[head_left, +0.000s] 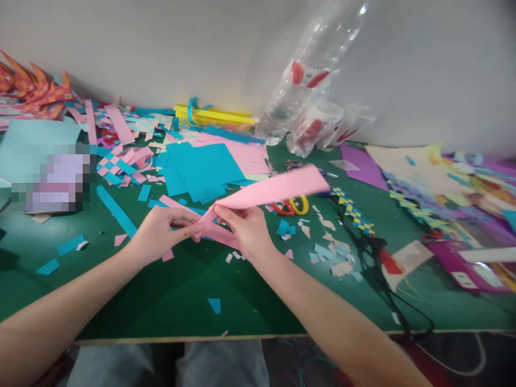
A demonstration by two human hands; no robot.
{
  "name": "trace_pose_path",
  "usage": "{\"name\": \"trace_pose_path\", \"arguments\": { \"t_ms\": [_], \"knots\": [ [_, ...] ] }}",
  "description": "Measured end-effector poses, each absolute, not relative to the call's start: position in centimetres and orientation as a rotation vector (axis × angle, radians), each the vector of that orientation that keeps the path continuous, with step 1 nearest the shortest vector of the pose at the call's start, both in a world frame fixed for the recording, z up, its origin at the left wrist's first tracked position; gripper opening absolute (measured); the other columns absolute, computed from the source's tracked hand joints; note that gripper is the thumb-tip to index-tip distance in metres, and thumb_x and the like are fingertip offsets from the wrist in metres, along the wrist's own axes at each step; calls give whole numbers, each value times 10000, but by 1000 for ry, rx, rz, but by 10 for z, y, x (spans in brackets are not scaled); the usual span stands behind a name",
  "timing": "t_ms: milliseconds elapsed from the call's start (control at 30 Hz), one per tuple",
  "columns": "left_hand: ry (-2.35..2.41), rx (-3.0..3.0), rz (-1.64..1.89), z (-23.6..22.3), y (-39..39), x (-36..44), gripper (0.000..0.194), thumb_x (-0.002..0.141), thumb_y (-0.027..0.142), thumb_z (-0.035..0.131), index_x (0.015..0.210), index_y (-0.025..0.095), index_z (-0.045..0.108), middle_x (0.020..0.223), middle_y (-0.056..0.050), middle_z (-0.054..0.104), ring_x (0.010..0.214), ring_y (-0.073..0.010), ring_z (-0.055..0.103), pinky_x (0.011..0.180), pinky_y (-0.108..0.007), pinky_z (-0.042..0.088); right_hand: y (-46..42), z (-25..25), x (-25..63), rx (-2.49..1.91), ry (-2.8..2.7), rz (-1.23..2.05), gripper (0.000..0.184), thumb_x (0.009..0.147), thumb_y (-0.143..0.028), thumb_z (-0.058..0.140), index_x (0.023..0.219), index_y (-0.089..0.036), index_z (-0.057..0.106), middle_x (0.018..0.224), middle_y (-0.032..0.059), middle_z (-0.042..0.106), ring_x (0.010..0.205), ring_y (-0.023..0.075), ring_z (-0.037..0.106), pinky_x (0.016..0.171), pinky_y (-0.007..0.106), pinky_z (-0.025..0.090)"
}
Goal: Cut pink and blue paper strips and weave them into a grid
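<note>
Both my hands meet over the green table (169, 301) and pinch the near end of a long pink paper strip (278, 189). The strip rises to the right, its far end in the air above the scissors. My left hand (161, 231) grips the strip's end with fingers closed from the left. From the right, my right hand (245, 228) has thumb and fingers closed on it, over a second pink fold lying below. A stack of blue paper squares (197, 169) and a pink sheet (252, 157) lie just beyond my hands.
Scissors with red and yellow handles (291, 206) lie under the strip. An empty plastic bottle (306, 75) and plastic cups (322, 126) stand at the wall. Woven paper mats (121, 164), loose scraps, yellow strips (213, 115), a black cable (374, 252) and purple sheets (363, 166) cover the table.
</note>
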State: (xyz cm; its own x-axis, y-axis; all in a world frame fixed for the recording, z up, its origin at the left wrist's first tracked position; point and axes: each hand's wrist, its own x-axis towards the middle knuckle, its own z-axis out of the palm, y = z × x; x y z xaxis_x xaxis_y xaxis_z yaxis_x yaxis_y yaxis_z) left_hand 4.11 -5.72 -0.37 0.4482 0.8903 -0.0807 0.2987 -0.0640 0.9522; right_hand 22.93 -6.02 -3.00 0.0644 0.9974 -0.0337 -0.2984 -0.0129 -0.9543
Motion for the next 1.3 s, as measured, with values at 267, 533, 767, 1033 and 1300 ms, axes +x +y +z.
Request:
{"name": "trace_pose_path", "arguments": {
  "t_ms": [267,533,767,1033,1300],
  "knots": [
    [1032,1632,607,-4,-56,39,207,806,390,706,830,187,740,745,-14,765,686,-146,718,679,-218,584,-55,-29,235,-1024,-896,1310,166,662,-383,802,749,-250,753,736,-8,706,665,117,610,622,275,535],
    [1118,1800,647,4,-62,43,241,823,418,657,845,198,752,812,-22,766,745,-172,708,624,-217,558,-69,-18,228,-1068,-1147,1308,84,700,-317,777,726,-239,758,684,-16,724,632,120,654,644,286,576],
    [1182,1741,609,3,-63,45,289,839,442,646,713,200,743,687,-9,745,544,-125,640,423,-171,458,-72,-19,226,-1014,-1026,1493,268,611,-374,841,821,-234,750,822,7,762,755,164,711,727,339,622],
    [1126,1698,541,4,-64,46,322,849,452,639,689,190,735,728,-23,757,482,-98,592,382,-167,405,-64,-23,229,-1021,-957,1388,153,652,-348,824,735,-238,757,741,2,752,675,141,687,739,330,600],
    [1079,1660,498,6,-66,47,321,860,429,635,661,184,689,455,20,625,352,-78,467,346,-173,343,-65,-27,229,-1055,-960,1243,186,664,-403,808,671,-238,721,644,-13,699,610,136,644,666,322,583]
  ]
}}
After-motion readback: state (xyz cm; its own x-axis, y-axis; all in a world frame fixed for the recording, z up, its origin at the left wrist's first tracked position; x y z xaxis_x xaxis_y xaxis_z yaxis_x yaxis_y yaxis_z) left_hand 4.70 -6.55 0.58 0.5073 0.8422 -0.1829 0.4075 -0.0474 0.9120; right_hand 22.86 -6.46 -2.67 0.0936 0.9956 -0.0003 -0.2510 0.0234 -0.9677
